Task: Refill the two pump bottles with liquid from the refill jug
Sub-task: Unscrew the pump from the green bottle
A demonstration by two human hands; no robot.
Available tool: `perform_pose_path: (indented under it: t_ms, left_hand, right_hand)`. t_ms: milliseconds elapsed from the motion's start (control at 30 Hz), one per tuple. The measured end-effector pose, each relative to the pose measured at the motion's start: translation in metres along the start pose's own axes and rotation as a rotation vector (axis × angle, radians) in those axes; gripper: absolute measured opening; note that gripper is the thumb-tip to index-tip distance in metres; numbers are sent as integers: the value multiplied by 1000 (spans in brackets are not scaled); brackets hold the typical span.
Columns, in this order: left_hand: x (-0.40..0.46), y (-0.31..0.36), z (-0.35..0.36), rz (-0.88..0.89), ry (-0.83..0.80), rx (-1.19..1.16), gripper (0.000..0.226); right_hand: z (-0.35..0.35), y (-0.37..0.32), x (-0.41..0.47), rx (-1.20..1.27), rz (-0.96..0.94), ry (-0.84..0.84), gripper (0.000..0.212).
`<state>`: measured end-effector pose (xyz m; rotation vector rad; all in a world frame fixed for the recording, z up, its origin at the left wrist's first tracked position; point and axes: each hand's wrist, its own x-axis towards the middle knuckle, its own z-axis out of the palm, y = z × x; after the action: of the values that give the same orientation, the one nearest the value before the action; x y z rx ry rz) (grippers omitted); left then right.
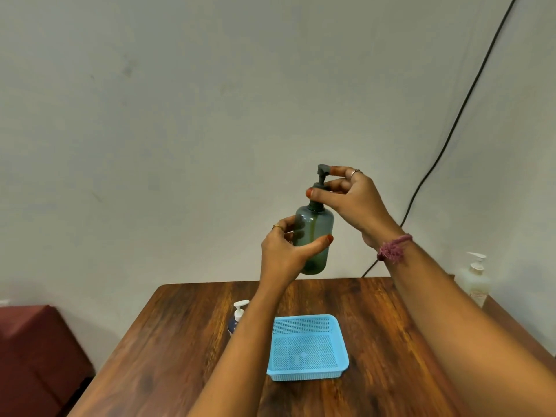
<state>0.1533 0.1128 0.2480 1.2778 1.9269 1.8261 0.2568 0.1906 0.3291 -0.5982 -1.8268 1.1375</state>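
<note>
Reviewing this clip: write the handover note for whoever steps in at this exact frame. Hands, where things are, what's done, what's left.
Left hand: grips the body of the dark green pump bottle, held upright in the air above the table.
Right hand: fingers pinch that bottle's pump head and collar; pump is still seated.
Second pump bottle, dark with a white pump, stands on the table left of the empty blue basket, partly hidden by the left forearm.
A pale bottle with a white pump stands at the table's right edge.
Refill jug: not in view.
Done: nothing visibly poured.
Left: take off both pumps, fill, recap.
</note>
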Motion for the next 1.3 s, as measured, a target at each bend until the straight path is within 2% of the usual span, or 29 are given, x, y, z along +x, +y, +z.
perform_pose_path:
  t_ms: [400, 600, 933, 1133, 1300]
  left_hand:
    - [-26, -40, -6, -123, -24, 0, 77]
    - [-35, -50, -10, -153, -24, 4, 77]
    - [-40, -56, -15, -153, -5, -23, 77]
    - [-49, -71, -25, -180, -19, -31, 75]
    - [-67, -99, -42, -217, -70, -21, 69]
  right_hand:
    - [-24, 0, 4, 208, 14, 142, 46]
    - [-26, 6, 5, 249, 48, 167, 53]
    - [-21, 9, 2, 294, 43, 194, 50]
    - [-17, 25, -14, 428, 97, 311, 50]
    - [-4, 75, -51, 500, 187, 429, 52]
